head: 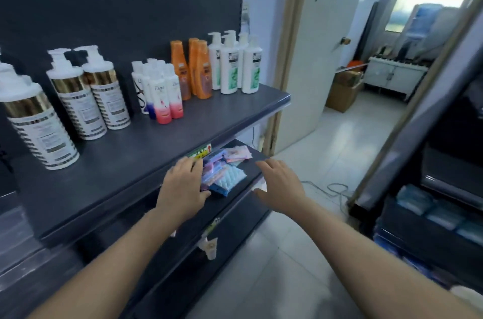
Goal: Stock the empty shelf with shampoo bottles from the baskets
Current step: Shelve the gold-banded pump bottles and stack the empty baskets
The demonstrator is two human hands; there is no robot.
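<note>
The dark shelf point(146, 159) carries rows of shampoo bottles along its back. From left to right stand gold-banded pump bottles point(78, 99), small white-and-pink bottles point(162, 94), orange bottles point(196, 70) and white-and-green pump bottles point(235, 65). My left hand point(183, 188) is spread over the shelf's front edge with relaxed fingers and holds nothing. My right hand point(281, 185) hovers open to its right, above the lower shelf, also empty. No basket is in view.
A lower shelf point(251, 169) holds coloured packets point(224, 169). A tube point(210, 248) hangs from the shelf edge below. An open door point(308, 57) leads right to a tiled floor with a cable point(337, 190). Another dark rack point(431, 188) stands at right.
</note>
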